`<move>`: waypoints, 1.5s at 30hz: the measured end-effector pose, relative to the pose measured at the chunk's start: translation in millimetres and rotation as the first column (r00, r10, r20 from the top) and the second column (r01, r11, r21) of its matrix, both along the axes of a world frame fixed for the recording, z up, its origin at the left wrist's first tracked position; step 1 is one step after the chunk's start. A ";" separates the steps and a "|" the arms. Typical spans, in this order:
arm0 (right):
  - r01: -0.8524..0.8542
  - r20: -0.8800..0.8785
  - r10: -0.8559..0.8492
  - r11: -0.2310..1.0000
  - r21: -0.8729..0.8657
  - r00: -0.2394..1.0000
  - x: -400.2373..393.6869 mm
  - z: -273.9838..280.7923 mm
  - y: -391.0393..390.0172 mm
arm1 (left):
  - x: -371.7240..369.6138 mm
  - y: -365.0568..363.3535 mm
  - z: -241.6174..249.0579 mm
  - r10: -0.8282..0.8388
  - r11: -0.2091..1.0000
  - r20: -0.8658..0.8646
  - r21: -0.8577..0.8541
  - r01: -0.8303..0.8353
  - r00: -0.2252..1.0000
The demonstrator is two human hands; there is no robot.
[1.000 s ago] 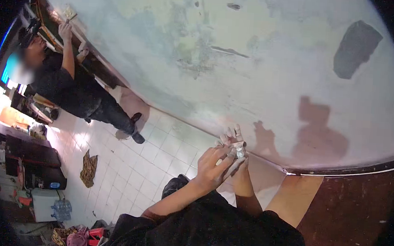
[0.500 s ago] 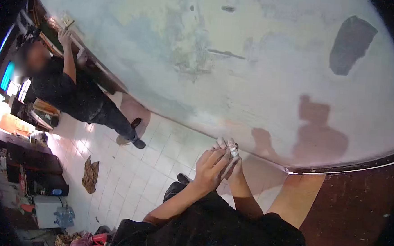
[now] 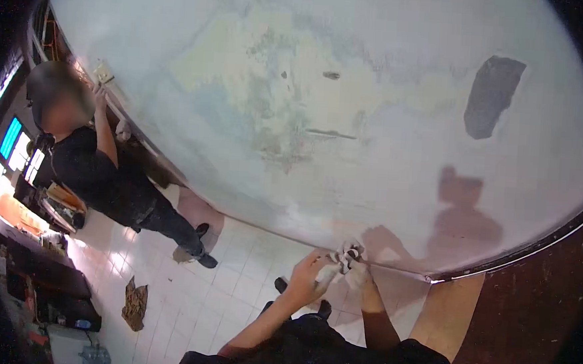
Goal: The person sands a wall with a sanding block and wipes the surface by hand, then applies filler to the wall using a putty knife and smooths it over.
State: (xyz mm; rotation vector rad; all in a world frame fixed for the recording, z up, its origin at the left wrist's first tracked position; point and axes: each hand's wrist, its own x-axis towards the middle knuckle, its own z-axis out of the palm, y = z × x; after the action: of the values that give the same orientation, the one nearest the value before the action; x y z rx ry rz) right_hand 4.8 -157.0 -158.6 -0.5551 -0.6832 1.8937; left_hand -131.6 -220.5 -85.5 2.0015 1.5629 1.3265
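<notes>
The right hand (image 3: 358, 274) is holding a small piece (image 3: 351, 254), probably light, edges suiting a pinch; the left hand (image 3: 308, 279) is working close beside, grip unclear.

Wearer: plain black top (image 3: 334, 358), loose cut, no print or logo visible. Short sleeves, same black, at either side of the top. Both forearms bare beyond the top's sleeves; no gloves on right hand (image 3: 307, 280) or left hand (image 3: 358, 274). Dusty residue on fingers. Two dark shoes (image 3: 324, 309), rounded toes, past the top's front edge. Dark legwear between shoes and top, mostly hidden, details unclear.
</notes>
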 end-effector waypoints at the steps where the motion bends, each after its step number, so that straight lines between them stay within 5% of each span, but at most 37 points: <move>1: 0.008 0.118 -0.014 0.999 0.052 0.993 9.2 0.1 9.2 | -10.4 4.7 -6.3 0.008 1.000 -0.018 0.018 -0.008 1.000; 3: 0.077 0.399 -0.142 0.982 0.173 0.906 16.9 9.2 29.5 | -35.8 20.3 -9.5 0.042 0.996 -0.033 0.074 -0.040 0.999; 6: 0.216 0.505 -0.330 0.938 0.271 0.797 11.7 72.2 57.1 | -73.8 52.5 8.6 0.127 0.981 0.040 0.144 -0.132 0.991; 8: 0.419 0.554 -0.649 0.760 0.496 0.522 0.5 136.0 79.0 | -102.1 82.6 46.7 0.159 0.947 0.108 0.265 -0.183 0.981; 10: 0.522 0.370 -0.810 0.579 0.626 0.454 -5.9 140.7 122.4 | -124.5 107.2 59.3 0.168 0.916 0.153 0.341 -0.212 0.974; 13: 0.481 0.194 -0.978 0.204 0.853 0.071 -29.1 208.7 153.0 | -154.5 149.8 72.4 0.229 0.836 0.179 0.467 -0.288 0.957; 15: 0.330 0.057 -0.983 -0.004 0.944 -0.176 -39.4 238.5 168.5 | -171.8 177.1 76.8 0.310 0.738 0.209 0.562 -0.374 0.927; 18: 0.422 -0.123 -0.954 -0.233 0.876 -0.272 -58.0 240.4 190.0 | -189.3 229.5 63.1 0.335 0.554 0.508 0.575 -0.602 0.794; 19: 0.280 -0.125 -0.899 -0.260 0.924 -0.421 -57.5 237.2 189.4 | -191.5 233.3 71.5 0.345 0.598 0.524 0.517 -0.612 0.779; 22: 0.267 -0.193 -0.880 -0.330 0.905 -0.434 -54.9 254.6 190.2 | -200.2 280.2 48.0 0.538 0.433 0.508 0.519 -0.737 0.673; 30: 0.322 -0.090 -0.926 -0.217 0.922 -0.366 -59.6 282.4 190.0 | -196.8 280.1 48.6 0.465 0.408 0.533 0.579 -0.706 0.707; 39: 0.263 -0.250 -0.921 -0.331 0.906 -0.299 -60.1 297.9 197.0 | -199.9 278.5 43.9 0.501 0.441 0.501 0.554 -0.706 0.706; 43: 0.259 -0.064 -0.896 -0.195 0.946 -0.440 -54.8 264.8 188.4 | -202.3 281.9 38.8 0.531 0.423 0.495 0.549 -0.721 0.688; 45: 0.240 -0.125 -0.889 -0.251 0.938 -0.441 -52.9 267.8 192.6 | -202.0 282.0 40.0 0.506 0.441 0.514 0.536 -0.720 0.693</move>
State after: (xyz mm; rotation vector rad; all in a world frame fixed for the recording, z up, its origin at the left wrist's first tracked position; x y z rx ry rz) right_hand -48.1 35.6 109.2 -1.0713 -1.0148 -0.5573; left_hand -333.5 61.5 -45.5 1.3823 1.9106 2.7571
